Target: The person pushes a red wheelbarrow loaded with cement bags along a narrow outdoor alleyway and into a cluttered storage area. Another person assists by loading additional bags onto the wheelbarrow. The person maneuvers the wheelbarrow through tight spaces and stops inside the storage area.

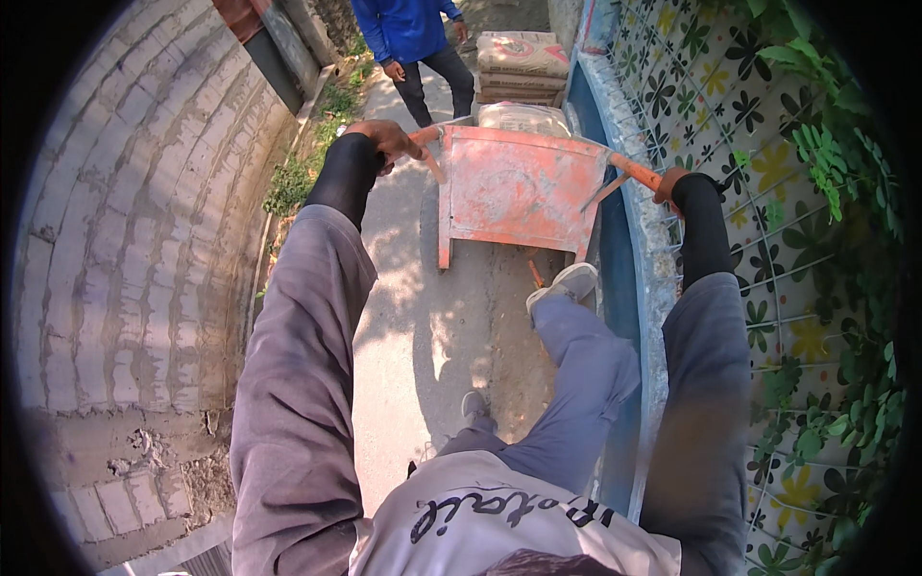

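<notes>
A grey block wall (144, 230) is rising on the left, its pale mortar showing between courses. Weeds (286, 187) are growing along its foot. A paved path (389, 403) is running ahead, sunlight falling on it in patches among shadows. On the right, a low blue wall (622, 288) is edging the path; beyond it, wire mesh (789, 271) is standing against a flower-patterned sheet (768, 235), and green vines (821, 158) are hanging over both.

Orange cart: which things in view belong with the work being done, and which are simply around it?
Part of the work:
orange cart
left hand, gripping the left handle
right hand, gripping the right handle
sacks beyond the cart, probably

Just around:
block wall
flower-patterned fence
leafy plants
weeds
</notes>
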